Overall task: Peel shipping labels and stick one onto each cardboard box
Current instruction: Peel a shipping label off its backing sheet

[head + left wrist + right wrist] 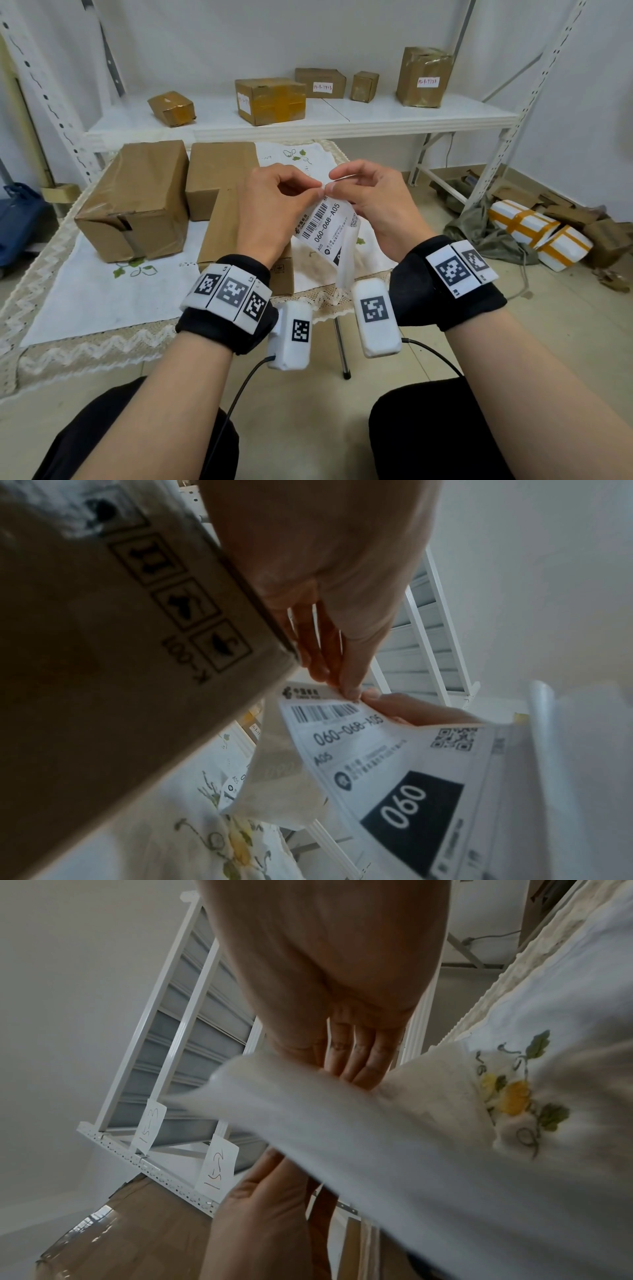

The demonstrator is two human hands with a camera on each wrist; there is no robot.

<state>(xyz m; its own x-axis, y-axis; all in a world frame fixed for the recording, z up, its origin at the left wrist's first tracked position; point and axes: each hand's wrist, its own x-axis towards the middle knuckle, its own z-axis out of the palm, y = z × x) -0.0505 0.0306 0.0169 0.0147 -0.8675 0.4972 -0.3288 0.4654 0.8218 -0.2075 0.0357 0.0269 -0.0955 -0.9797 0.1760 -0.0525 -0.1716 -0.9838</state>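
A white shipping label [325,224] printed "060-068-A05" hangs in the air over the table's front right. My left hand [317,193] and right hand [334,186] both pinch its top edge, fingertips almost touching. A translucent backing sheet [346,255] hangs loose beside the label's lower part. Which layer each hand holds cannot be told. In the left wrist view the left fingertips [349,691] pinch the label [377,750] above its barcode. The right wrist view shows blurred white paper [342,1123] across the right fingers [356,1056]. A flat cardboard box [222,236] lies under my left hand.
Two more plain cardboard boxes [133,202] [219,174] stand on the table's embroidered cloth [102,294]. Behind it a white shelf [376,113] carries several boxes, some with handwritten tags. Taped parcels [537,233] and cardboard scraps lie on the floor at right.
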